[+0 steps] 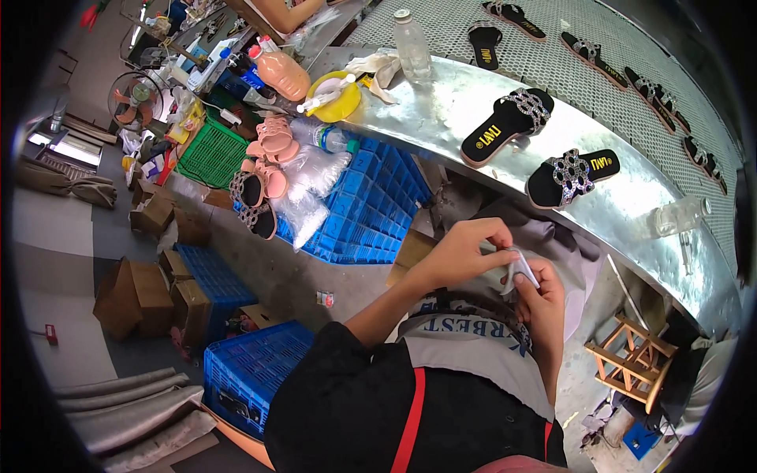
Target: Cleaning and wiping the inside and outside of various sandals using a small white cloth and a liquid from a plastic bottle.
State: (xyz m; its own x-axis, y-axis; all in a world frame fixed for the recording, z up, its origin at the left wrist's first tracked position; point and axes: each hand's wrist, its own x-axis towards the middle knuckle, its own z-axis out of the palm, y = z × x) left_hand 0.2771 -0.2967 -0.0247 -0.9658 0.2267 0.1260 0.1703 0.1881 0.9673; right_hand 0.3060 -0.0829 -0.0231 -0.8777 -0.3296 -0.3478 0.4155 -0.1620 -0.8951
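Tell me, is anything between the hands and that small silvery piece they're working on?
Nothing visible. The left hand and the right hand both already touch the small silvery piece, pinching it between their fingers over the lap, below the metal bench.

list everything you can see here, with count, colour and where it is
small pale folded piece: one, whitish, pinched between both hands
black jewelled-strap sandals on the metal bench: two, black with silver straps, on the curved shiny bench
black sandals on the mesh belt: at least six, black, upper right
clear plastic bottle: one, clear, bench's far end
yellow bowl: one, yellow, bench's left end
pink sandals: a few, pink, piled on the blue crates
blue plastic crates: several, blue, centre and lower left
green plastic crate: one, green, upper left
brown cardboard boxes: several, brown, floor at left
small wooden stool: one, tan, lower right
left hand: one, gripping the piece
right hand: one, gripping the piece
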